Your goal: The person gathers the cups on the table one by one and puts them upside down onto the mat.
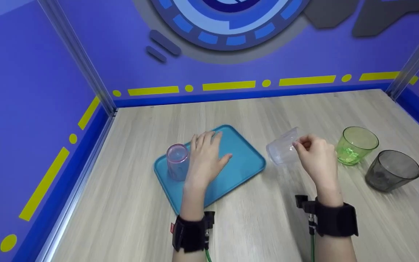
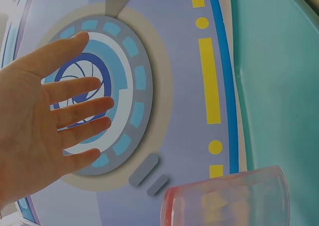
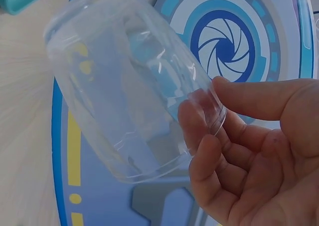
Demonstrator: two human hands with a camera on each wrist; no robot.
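Observation:
A clear plastic cup [image 1: 283,148] hangs tilted in my right hand [image 1: 316,154]. Thumb and fingers pinch its edge, and a fingertip shows through the wall in the right wrist view, where the cup [image 3: 119,91] fills much of the picture. My left hand [image 1: 206,156] is over the blue-green tray [image 1: 240,156], fingers straight and thumb spread, holding nothing. Just left of it, on the tray, stands a clear pink-tinted cup [image 1: 178,163], partly overlapped by that hand. The left wrist view shows this cup [image 2: 229,201] below the open palm [image 2: 30,121].
Right of my right hand stand a green see-through cup [image 1: 356,145] and a dark grey one [image 1: 393,171], close together on the wooden table [image 1: 253,225]. Blue panels [image 1: 224,78] with yellow marks enclose the table at the back and sides.

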